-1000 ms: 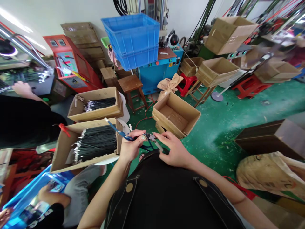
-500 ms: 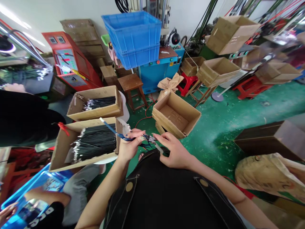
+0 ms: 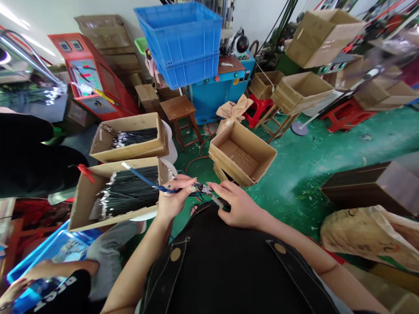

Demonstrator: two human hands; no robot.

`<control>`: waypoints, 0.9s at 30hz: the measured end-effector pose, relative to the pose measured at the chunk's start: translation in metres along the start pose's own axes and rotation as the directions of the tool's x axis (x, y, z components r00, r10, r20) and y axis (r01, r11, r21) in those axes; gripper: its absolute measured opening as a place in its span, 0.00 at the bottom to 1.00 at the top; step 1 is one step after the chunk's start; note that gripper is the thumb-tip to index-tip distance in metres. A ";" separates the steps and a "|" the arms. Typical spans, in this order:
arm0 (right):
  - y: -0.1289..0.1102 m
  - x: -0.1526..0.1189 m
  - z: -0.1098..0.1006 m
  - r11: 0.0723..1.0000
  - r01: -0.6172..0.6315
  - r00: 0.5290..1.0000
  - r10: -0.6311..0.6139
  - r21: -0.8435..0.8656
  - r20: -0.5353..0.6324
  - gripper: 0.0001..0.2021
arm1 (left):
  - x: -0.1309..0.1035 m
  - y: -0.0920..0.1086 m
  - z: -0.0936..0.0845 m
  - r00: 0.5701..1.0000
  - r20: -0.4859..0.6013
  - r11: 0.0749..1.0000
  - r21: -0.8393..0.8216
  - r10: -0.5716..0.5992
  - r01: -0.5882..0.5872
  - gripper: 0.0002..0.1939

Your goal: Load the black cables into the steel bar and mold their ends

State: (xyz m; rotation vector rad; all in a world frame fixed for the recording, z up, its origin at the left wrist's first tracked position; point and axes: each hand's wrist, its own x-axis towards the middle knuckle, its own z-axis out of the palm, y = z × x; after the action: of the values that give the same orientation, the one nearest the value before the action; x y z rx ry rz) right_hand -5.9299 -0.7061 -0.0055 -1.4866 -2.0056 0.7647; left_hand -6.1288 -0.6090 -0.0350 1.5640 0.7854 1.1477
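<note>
In front of my apron, my left hand (image 3: 175,196) is closed around a dark blue cable (image 3: 144,178). Its pale-tipped end sticks out to the upper left, and thin dark wires come out by the thumb. My right hand (image 3: 237,203) grips a small tool with a grey handle (image 3: 217,201). The tool looks like cutting pliers, but its exact kind is unclear. Its metal head (image 3: 205,189) is at the wire ends beside my left fingertips; whether it touches them is too small to tell.
A carton of black cables (image 3: 131,192) stands left of my hands, another carton (image 3: 129,135) behind it. Ahead is an open cardboard box (image 3: 242,155). A co-worker's arm (image 3: 65,268) reaches over a blue tray (image 3: 24,266) at lower left. A sack (image 3: 369,235) stands at right.
My left hand has shifted slightly left, and the cable's free end has swung left and lower. The tool stays between my hands. The whole view has tilted a little.
</note>
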 end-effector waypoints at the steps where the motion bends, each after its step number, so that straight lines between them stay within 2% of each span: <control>1: 0.000 0.000 0.001 1.000 0.004 1.000 -0.004 -0.010 -0.001 0.32 | 0.000 0.001 0.000 1.000 0.001 1.000 0.009 0.008 -0.008 0.07; 5: 0.000 0.001 0.001 1.000 0.003 1.000 -0.003 0.004 0.007 0.32 | 0.003 0.002 -0.004 0.998 0.014 0.997 0.048 0.060 -0.061 0.07; 9: 0.002 0.004 -0.004 0.968 -0.026 0.998 0.010 0.251 0.065 0.31 | 0.005 0.003 -0.006 0.994 0.042 0.993 0.061 0.101 -0.104 0.08; 12: 0.005 0.006 -0.008 0.870 -0.050 0.974 -0.067 0.491 0.217 0.24 | 0.005 0.002 -0.003 0.997 0.055 0.999 -0.009 0.053 -0.053 0.08; 14: 0.004 0.006 -0.009 0.851 -0.066 0.968 -0.072 0.522 0.239 0.23 | 0.004 0.000 0.002 0.999 0.033 0.991 -0.127 -0.027 0.031 0.07; 17: 0.001 0.005 -0.007 0.943 -0.036 0.998 0.016 0.332 0.063 0.32 | 0.003 -0.002 0.013 0.976 -0.007 0.914 -0.354 -0.217 0.201 0.07; 20: -0.003 0.004 -0.003 0.996 -0.001 0.997 0.008 0.084 -0.078 0.37 | 0.003 -0.001 0.023 0.932 0.019 0.792 -0.521 -0.362 0.319 0.09; 23: -0.003 0.002 -0.002 0.999 0.002 0.996 -0.006 -0.052 -0.085 0.37 | 0.002 0.000 0.029 0.911 0.053 0.718 -0.598 -0.408 0.356 0.10; 27: 0.000 0.001 -0.002 0.993 0.002 0.995 -0.013 -0.115 -0.095 0.36 | 0.001 -0.001 0.030 0.898 0.068 0.688 -0.618 -0.434 0.380 0.10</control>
State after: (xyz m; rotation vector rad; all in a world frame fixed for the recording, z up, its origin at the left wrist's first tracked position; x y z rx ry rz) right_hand -5.9289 -0.7054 -0.0040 -1.5488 -2.0118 0.5719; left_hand -6.1000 -0.6177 -0.0367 0.7361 0.6689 0.9955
